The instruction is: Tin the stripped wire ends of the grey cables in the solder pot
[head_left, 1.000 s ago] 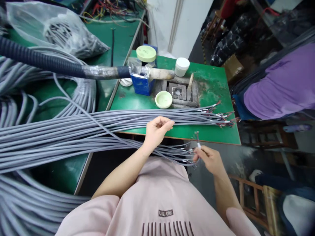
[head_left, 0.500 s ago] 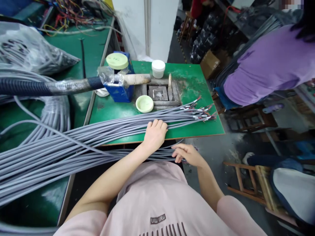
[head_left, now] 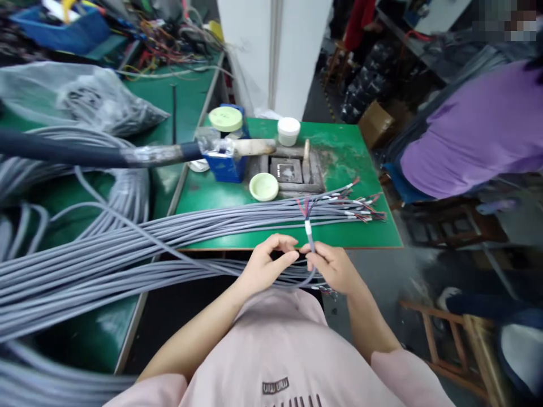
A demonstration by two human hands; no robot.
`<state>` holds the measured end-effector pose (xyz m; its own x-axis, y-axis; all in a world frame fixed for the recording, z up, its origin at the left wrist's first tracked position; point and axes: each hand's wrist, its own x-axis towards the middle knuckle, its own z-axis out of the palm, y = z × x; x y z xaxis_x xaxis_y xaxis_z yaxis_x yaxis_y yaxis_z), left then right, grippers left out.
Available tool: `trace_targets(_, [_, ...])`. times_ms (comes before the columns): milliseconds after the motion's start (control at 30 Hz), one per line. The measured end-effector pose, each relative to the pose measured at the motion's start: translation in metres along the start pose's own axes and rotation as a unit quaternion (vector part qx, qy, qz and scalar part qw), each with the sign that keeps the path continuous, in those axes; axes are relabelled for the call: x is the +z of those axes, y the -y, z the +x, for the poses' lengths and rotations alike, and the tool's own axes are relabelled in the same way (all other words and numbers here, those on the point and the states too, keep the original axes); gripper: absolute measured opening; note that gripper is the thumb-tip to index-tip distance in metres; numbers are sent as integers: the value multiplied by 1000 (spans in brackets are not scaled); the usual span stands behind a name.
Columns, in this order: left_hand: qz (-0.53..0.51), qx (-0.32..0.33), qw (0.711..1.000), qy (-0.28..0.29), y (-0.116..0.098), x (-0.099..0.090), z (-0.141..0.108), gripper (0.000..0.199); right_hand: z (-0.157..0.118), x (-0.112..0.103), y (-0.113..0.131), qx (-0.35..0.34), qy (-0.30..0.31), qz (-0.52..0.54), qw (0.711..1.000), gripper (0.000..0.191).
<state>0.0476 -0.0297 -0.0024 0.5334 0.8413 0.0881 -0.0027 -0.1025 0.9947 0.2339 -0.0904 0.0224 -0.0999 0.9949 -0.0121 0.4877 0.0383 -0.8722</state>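
Between thumb and fingers, my right hand [head_left: 333, 264] pinches one grey cable [head_left: 311, 244] near its end. That end points up and shows a white band and fanned red and dark wires. My left hand [head_left: 272, 261] is just left of it, fingers curved and apart from the thumb, holding nothing. A thick bundle of grey cables [head_left: 220, 223] lies across the green table, its stripped ends [head_left: 365, 209] toward the right. A second, lower bundle [head_left: 203, 268] runs along my lap below the table edge.
Beyond the bundle are a pale green bowl [head_left: 263, 187], a square metal pot [head_left: 287, 170], a white lidded jar [head_left: 289, 131] and a blue box [head_left: 226, 167]. A dark hose [head_left: 161, 154] with a pale nozzle reaches in from the left. A person in purple [head_left: 470, 135] sits at the right.
My left hand has come off the upper bundle and moved down toward my right hand. My right hand has taken hold of one cable and raised its end. The view has shifted slightly.
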Motion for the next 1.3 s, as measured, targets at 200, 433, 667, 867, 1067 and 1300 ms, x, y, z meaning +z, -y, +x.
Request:
trace_targets(200, [-204, -54, 973, -94, -8, -11, 11, 29, 8, 21, 4, -26, 111, -61, 992, 21])
trace_targets(433, [-194, -10, 964, -183, -5, -7, 12, 26, 14, 28, 10, -25, 14, -20, 999, 22])
trace_targets(667, [-21, 87, 970, -224, -16, -18, 16, 18, 18, 34, 13, -17, 17, -30, 999, 20])
trace_targets(867, [31, 67, 974, -213, -19, -23, 23, 17, 21, 37, 18, -29, 21, -66, 997, 20])
trace_targets(1067, [24, 97, 968, -229, -13, -24, 20, 15, 24, 40, 17, 16, 4, 19, 1000, 23])
trace_targets(1300, [162, 264, 924, -224, -6, -16, 8, 9, 41, 46, 2, 76, 33, 298, 951, 47])
